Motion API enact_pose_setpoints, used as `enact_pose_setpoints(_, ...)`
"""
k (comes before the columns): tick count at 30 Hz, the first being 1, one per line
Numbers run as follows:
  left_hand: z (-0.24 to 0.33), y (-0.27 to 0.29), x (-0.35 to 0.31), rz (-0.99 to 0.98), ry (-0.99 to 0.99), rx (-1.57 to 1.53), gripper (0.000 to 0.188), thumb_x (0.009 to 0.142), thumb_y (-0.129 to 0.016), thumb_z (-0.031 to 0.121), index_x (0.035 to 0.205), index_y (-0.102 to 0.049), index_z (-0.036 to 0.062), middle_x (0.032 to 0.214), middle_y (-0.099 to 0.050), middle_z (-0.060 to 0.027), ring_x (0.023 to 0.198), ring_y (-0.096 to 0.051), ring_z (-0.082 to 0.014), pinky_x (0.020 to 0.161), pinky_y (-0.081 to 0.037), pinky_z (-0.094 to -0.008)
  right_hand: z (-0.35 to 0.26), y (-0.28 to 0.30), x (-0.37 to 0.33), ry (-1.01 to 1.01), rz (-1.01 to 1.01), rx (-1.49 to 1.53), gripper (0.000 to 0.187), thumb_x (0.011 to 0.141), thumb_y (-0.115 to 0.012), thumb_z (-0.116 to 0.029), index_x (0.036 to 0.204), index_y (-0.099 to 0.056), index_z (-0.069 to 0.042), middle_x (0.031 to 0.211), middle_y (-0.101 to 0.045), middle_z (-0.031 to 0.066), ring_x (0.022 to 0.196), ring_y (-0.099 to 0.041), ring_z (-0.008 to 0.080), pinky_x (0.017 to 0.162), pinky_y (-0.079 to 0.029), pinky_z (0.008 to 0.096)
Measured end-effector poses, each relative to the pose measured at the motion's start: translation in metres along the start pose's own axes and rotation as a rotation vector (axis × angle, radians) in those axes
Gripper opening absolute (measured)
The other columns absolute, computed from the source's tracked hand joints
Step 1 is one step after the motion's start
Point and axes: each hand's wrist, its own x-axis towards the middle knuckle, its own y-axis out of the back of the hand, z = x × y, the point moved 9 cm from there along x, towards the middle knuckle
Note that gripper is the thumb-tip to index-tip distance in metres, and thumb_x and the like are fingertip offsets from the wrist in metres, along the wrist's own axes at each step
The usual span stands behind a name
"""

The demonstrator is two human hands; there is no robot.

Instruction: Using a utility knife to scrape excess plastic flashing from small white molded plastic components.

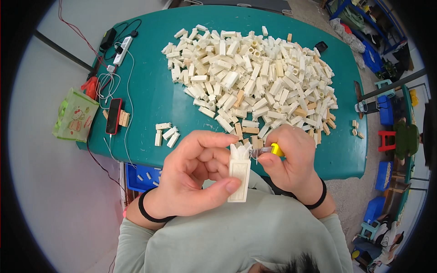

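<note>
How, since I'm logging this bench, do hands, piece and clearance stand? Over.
Left hand holding cream piece. Right hand gripping yellow tool, tip near piece's pronged end. Pile beyond on table; nothing seen between tool and piece.

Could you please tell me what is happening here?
A person holds a cream piece with a jagged end in the left hand and a yellow-handled blade close to that end in the right hand. Beyond them, a large pile of similar pieces lies on a green table, with a small group apart on the left.
</note>
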Motion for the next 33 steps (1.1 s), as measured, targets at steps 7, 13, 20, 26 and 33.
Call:
enact_pose_setpoints(7, -0.004, 0.004, -0.002, 0.017, 0.032, -0.039, 0.049, 0.074, -0.057, -0.007, 0.118, -0.036, -0.0005, 0.096, -0.057, -0.0106, 0.084, -0.057, -0.0108, 0.071, -0.047, -0.0227, 0.006, 0.004, -0.003, -0.017, 0.097, -0.090, 0.030, 0.073, -0.065, -0.032, 0.068, -0.051, -0.006, 0.054, -0.046, 0.0059, 0.043, -0.043, 0.0217, 0.040, -0.031, 0.0305)
enact_pose_setpoints(13, -0.005, 0.006, -0.002, 0.034, 0.062, -0.124, 0.047, 0.075, -0.057, -0.006, 0.118, -0.037, -0.0005, 0.097, -0.057, -0.0101, 0.086, -0.056, -0.0102, 0.072, -0.046, -0.0221, 0.011, 0.008, -0.001, -0.116, 0.041, 0.079, 0.031, 0.074, -0.064, -0.033, 0.068, -0.051, -0.006, 0.054, -0.045, 0.0059, 0.042, -0.043, 0.0209, 0.039, -0.032, 0.0290)
enact_pose_setpoints(20, -0.004, 0.009, -0.001, 0.028, 0.052, -0.087, 0.047, 0.075, -0.057, -0.006, 0.117, -0.037, -0.0009, 0.096, -0.057, -0.0104, 0.086, -0.056, -0.0108, 0.072, -0.046, -0.0227, -0.001, -0.006, 0.003, -0.045, -0.057, 0.119, 0.033, 0.074, -0.065, -0.032, 0.063, -0.048, -0.006, 0.051, -0.042, 0.0040, 0.041, -0.041, 0.0191, 0.037, -0.030, 0.0280)
enact_pose_setpoints(26, -0.001, 0.007, 0.001, 0.018, 0.013, -0.027, 0.046, 0.074, -0.056, -0.008, 0.116, -0.037, -0.0004, 0.094, -0.056, -0.0102, 0.083, -0.057, -0.0108, 0.071, -0.047, -0.0233, 0.001, -0.007, 0.002, -0.053, -0.047, 0.097, 0.033, 0.073, -0.066, -0.032, 0.063, -0.047, -0.006, 0.050, -0.041, 0.0037, 0.039, -0.040, 0.0187, 0.037, -0.028, 0.0279)
enact_pose_setpoints(33, -0.004, 0.007, 0.000, 0.025, 0.022, -0.013, 0.047, 0.074, -0.056, -0.008, 0.116, -0.036, 0.0002, 0.093, -0.056, -0.0097, 0.084, -0.057, -0.0109, 0.072, -0.047, -0.0235, 0.004, -0.006, 0.002, -0.034, -0.015, 0.054, 0.032, 0.072, -0.067, -0.031, 0.063, -0.047, -0.007, 0.050, -0.041, 0.0040, 0.040, -0.040, 0.0196, 0.038, -0.029, 0.0290)
